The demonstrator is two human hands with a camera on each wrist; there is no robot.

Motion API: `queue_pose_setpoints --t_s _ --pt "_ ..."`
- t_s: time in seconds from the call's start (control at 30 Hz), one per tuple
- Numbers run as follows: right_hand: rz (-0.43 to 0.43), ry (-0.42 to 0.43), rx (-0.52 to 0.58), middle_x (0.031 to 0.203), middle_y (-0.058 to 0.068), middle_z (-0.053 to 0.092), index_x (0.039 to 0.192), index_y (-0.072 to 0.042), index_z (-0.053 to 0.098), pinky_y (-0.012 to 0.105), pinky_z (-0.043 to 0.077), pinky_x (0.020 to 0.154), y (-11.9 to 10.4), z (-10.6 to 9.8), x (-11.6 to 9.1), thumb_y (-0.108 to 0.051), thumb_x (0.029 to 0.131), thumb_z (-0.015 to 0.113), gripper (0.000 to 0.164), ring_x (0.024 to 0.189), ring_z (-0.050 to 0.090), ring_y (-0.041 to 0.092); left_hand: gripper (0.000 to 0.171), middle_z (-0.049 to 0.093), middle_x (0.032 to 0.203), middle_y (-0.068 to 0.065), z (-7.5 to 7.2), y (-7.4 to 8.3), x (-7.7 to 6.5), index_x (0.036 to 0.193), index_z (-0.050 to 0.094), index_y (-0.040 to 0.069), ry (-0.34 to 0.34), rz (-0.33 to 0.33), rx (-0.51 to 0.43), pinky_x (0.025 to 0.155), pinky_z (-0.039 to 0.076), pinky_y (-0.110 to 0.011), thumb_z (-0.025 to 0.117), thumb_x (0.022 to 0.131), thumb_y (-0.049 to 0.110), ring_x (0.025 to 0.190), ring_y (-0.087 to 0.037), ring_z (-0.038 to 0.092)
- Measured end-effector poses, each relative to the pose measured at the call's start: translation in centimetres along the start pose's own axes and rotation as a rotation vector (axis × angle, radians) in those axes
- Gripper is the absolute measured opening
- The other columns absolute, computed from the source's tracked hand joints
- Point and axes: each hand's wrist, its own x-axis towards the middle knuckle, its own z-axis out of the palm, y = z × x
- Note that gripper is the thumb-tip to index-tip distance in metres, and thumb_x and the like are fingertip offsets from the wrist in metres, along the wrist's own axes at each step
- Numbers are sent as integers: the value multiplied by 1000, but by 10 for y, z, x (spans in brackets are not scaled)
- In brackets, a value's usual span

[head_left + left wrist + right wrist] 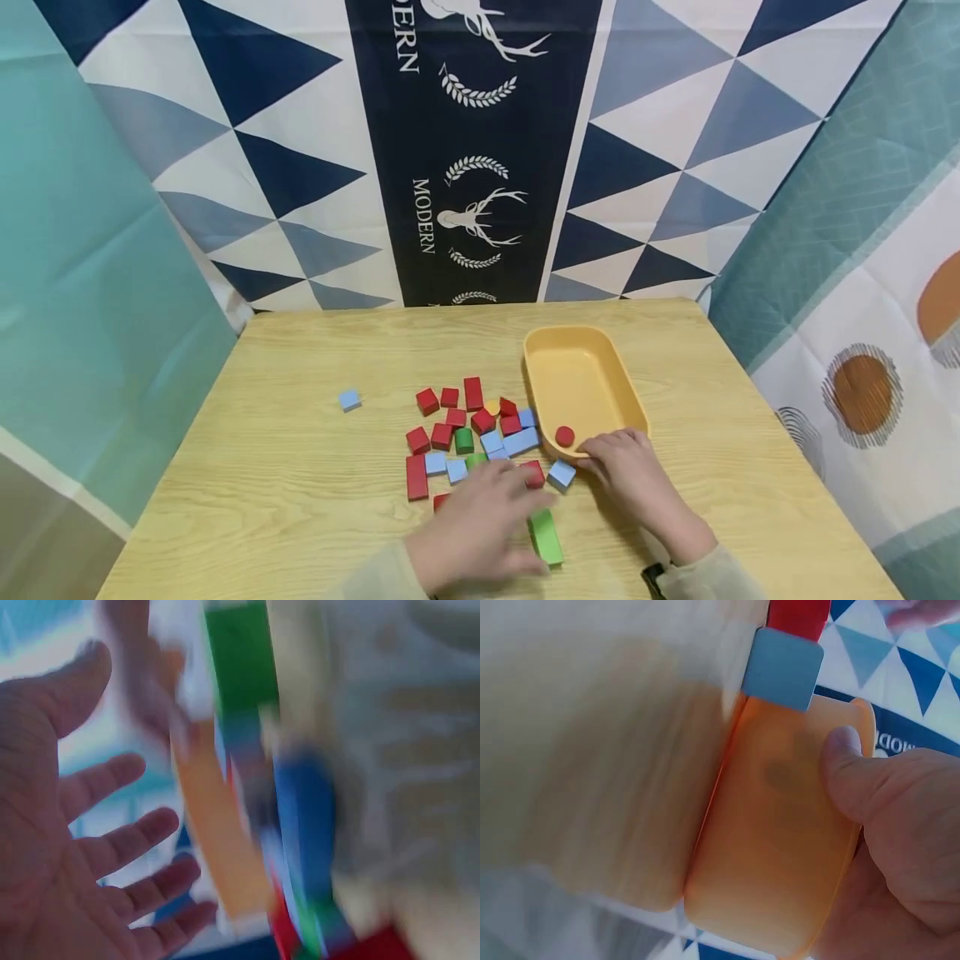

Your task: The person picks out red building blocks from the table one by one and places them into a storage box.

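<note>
My right hand (626, 475) grips the near rim of a yellow-orange plastic tray (573, 375); in the right wrist view its thumb presses the outer wall of the tray (772, 825). A round red block (565, 436) lies inside, by the near end. My left hand (480, 525), blurred, hovers over the near side of the block pile with its fingers spread. Nothing shows in the palm of the left hand (67, 847) in the left wrist view. Close to it are a long light-green block (546, 537) and a red block (532, 474) it partly overlaps.
Several red, blue and green blocks lie scattered left of the tray, among them a dark green cylinder (465, 441). A blue block (562, 476) sits just before the tray's near end. One blue block (349, 401) lies apart at left. Patterned cloth (472, 167) hangs behind the table.
</note>
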Motion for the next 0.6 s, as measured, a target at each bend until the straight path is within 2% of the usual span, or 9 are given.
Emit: queue_pose_setpoints --t_s 0.1,0.2,0.37,0.5,0.6 --pt "23 -14 -12 87 -3 71 89 -18 72 52 39 89 -1 2 11 -20 85 78 7 85 60 22 71 22 158 -4 17 18 11 151 34 39 -156 61 106 107 27 -65 49 89 71 139 -39 12" --pt "21 -10 -18 85 -2 70 87 -18 71 52 39 88 -3 3 18 -21 84 79 8 84 61 23 67 13 161 -3 30 17 17 155 24 39 -231 12 170 110 22 -64 45 96 63 140 -39 -1" --pt "-2 20 -9 83 -1 70 84 -17 71 51 40 85 -9 7 26 -21 81 80 11 81 61 23 70 16 160 -3 35 -11 19 156 26 28 -199 -115 139 112 21 -59 47 97 59 141 -34 -4" --pt "-8 24 9 81 -3 69 82 -19 70 50 40 85 -17 12 30 -21 81 81 11 80 61 21 74 25 158 -4 30 -38 15 153 36 20 -142 -143 143 112 22 -59 47 95 64 142 -34 3" --pt "-11 26 13 79 -5 68 83 -20 70 50 40 84 -22 17 29 -23 82 80 11 79 60 19 75 35 154 -5 26 -52 13 148 45 16 -86 -160 91 113 25 -56 46 94 67 141 -33 13"
